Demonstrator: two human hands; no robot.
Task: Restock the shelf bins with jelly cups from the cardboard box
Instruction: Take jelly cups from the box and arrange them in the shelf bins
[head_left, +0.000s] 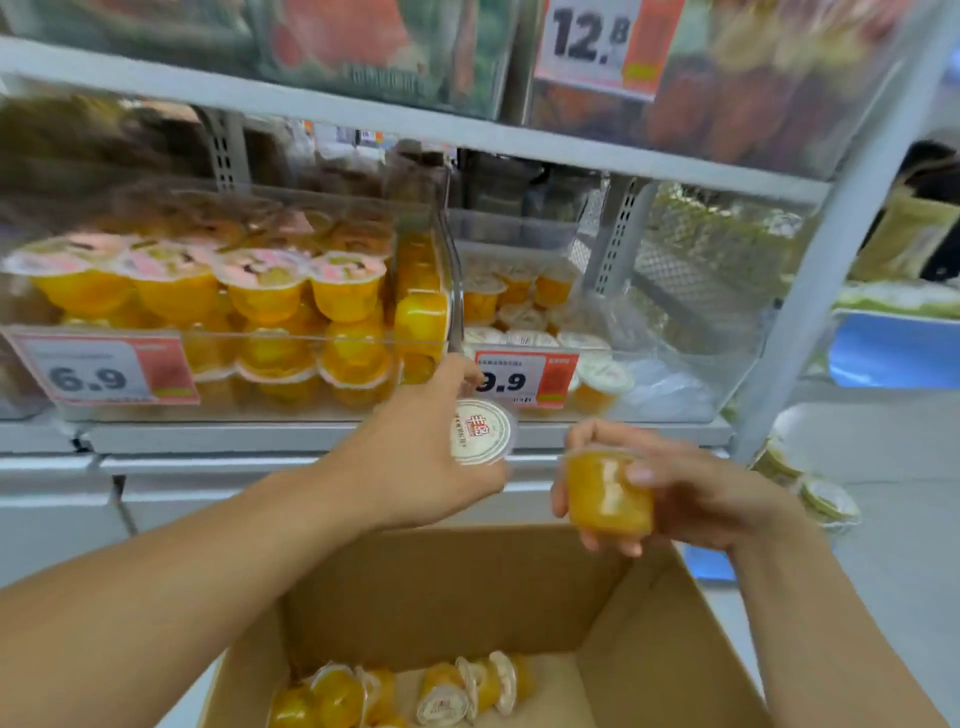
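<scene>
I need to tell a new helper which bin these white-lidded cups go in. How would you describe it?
On the middle shelf, two clear bins stand side by side. Take the right-hand bin, behind the 9.9 price tag. Unlike the packed 6.9 bin of pink-lidded cups, it is partly filled with white-lidded cups.

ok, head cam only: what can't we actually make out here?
- Cardboard box: bottom edge cuts it off, so the cup count is unknown.
- 9.9 price tag: left hand, holding a white-lidded cup, covers its left edge.
- Top-shelf goods: motion-blurred.
- Right hand holds an orange cup; lid faces away.
</scene>
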